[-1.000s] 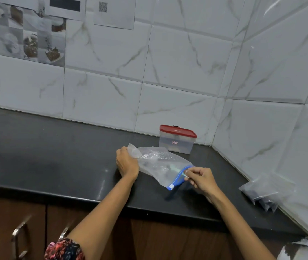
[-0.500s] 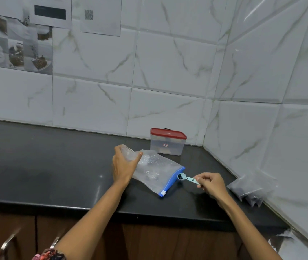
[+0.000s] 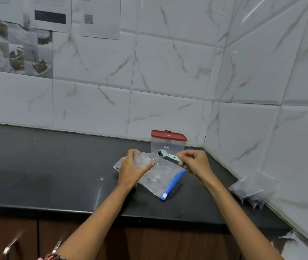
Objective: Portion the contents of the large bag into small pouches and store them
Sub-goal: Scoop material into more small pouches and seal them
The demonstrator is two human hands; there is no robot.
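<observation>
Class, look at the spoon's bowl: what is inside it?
The spoon, held by the right hand above the bag, carries a small dark scoop in its bowl. What the dark stuff is cannot be told.

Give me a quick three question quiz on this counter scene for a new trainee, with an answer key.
1. True or false: the right hand holds the measuring spoon.
2. The container has which lid colour? A green, B red, C yellow.
3. Fill in: the left hand grips a small clear ____ above the large bag.

Key: 1 true. 2 B. 3 pouch.
</observation>
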